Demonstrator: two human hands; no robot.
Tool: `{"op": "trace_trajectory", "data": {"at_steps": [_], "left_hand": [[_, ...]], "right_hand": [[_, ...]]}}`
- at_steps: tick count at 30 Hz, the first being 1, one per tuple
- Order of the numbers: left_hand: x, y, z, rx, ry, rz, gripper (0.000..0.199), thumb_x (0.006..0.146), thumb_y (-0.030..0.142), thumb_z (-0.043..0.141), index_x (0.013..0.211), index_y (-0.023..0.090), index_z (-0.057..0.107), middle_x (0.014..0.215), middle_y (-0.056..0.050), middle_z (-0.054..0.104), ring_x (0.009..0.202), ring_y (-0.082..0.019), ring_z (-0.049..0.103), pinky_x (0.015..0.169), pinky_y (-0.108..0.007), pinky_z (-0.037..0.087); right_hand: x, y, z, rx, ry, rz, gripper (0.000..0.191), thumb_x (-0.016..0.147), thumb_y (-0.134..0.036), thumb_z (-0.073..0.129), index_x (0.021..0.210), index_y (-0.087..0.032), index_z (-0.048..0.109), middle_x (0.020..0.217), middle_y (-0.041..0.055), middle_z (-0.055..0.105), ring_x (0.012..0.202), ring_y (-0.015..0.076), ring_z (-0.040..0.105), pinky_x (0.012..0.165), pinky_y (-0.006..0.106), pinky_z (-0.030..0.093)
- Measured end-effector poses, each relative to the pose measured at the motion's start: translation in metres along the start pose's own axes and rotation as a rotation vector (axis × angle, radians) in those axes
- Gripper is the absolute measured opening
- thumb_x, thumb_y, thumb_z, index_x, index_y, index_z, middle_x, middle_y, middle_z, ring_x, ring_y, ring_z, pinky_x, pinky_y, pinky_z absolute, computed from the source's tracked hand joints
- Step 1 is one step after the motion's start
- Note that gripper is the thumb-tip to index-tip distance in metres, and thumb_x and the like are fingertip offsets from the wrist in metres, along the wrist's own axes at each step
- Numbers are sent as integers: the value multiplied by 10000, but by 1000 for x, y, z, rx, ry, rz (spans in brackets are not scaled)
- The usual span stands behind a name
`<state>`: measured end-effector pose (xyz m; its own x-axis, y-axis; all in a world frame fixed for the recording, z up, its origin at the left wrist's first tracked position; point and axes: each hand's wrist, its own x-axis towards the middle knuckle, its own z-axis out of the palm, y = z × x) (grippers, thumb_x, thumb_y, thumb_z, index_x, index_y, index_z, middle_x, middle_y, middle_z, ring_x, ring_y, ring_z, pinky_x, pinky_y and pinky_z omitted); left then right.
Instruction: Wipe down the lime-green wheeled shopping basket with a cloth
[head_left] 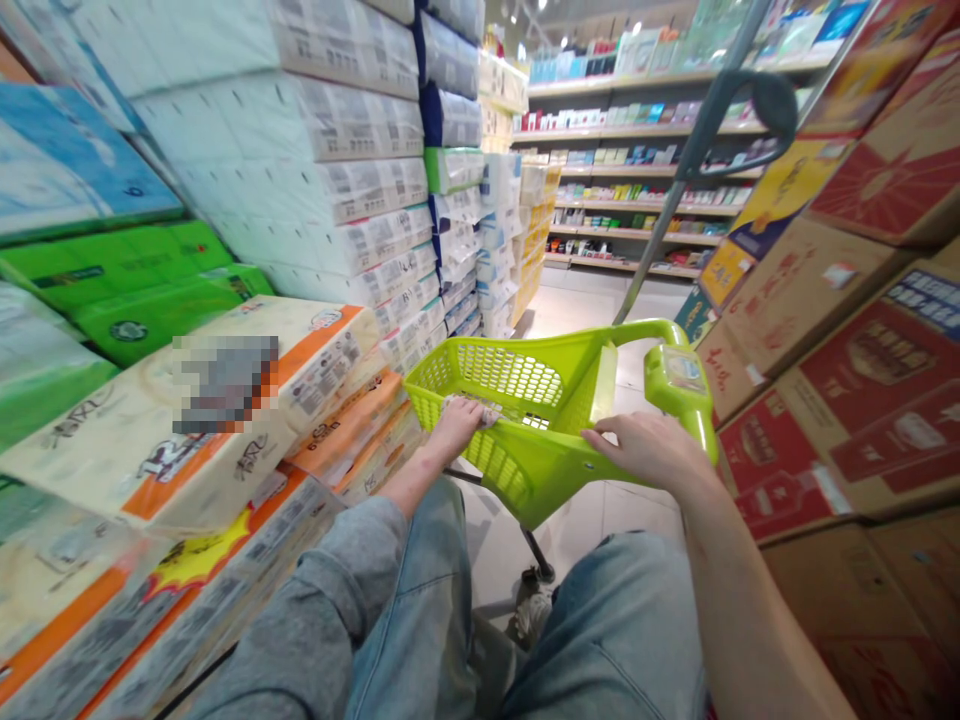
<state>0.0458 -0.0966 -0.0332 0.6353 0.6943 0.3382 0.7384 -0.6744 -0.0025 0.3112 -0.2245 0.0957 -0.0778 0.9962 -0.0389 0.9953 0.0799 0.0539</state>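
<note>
In a shop aisle with a pale tiled floor (637,510), jean-clad legs (622,620) straddle the near view, and just beyond them stands a lime-green trolley basket (559,475). The right hand (645,445) lies bent over its near rim, and the left hand (459,425) reaches over that rim onto a pale patterned item (489,416), though I cannot tell whether either grips. Wrapped paper packs (375,120) rise to the left, printed cartons (885,370) to the right, with stocked shelves (630,172) farthest off.
</note>
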Motion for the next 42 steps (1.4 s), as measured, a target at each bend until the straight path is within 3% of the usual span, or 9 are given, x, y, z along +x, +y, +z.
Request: {"op": "trace_trajectory", "data": {"at_steps": [7,11,15,24,30,37,39,42], "left_hand": [[20,59,-9,-140,51,212,224,905,308,409,1020,170,542,950,-51,602,895,-174,515,797,-306,395],[22,68,-8,-155,81,210,227,908,321,400,1007,177,545,921,-48,596,863,-173,517,770,-305,396],[16,49,-3,-164,90,232,240,909,335,394,985,173,553,901,-55,591,863,-170,519,765,-300,391],[-5,-26,6,-90,74,48,194,885,314,454,859,161,570,838,-49,583,832,-170,511,773,-306,368],[-12,-37,7,-109,102,-33,168,887,281,449,835,167,561,855,-37,578,850,-162,501,824,-316,369],[-13,-20,16,-100,152,-73,186,882,311,456,847,171,572,879,-41,604,892,-173,527,927,-379,342],[-11,-6,12,-140,141,-46,225,897,319,420,828,174,577,864,-40,612,871,-173,531,909,-373,358],[-3,34,1,-203,125,5,281,906,338,385,798,169,583,823,-53,612,823,-180,524,798,-339,405]], "right_hand": [[3,-4,-1,-22,-6,24,510,868,-544,288,910,-257,707,826,76,700,765,204,631,617,274,389],[2,-3,-1,-35,-16,13,526,870,-551,274,915,-254,706,818,81,699,756,205,633,605,272,386],[0,-2,-2,-9,-28,-18,555,873,-560,251,896,-252,712,786,75,697,733,195,633,601,264,388],[1,6,-3,50,-37,-34,519,866,-563,277,922,-279,708,801,40,701,723,175,621,575,242,372],[7,22,-4,51,-32,-19,508,861,-552,292,894,-266,712,783,36,696,721,180,616,556,248,366],[9,32,-2,23,-37,-7,466,858,-530,319,901,-266,701,774,29,694,720,177,618,568,247,374],[9,31,-2,24,-42,-11,456,855,-530,330,906,-267,699,758,27,692,708,176,616,576,247,378],[8,29,-2,26,-44,-30,455,853,-526,336,891,-256,700,744,28,690,688,170,612,587,246,381]]}}
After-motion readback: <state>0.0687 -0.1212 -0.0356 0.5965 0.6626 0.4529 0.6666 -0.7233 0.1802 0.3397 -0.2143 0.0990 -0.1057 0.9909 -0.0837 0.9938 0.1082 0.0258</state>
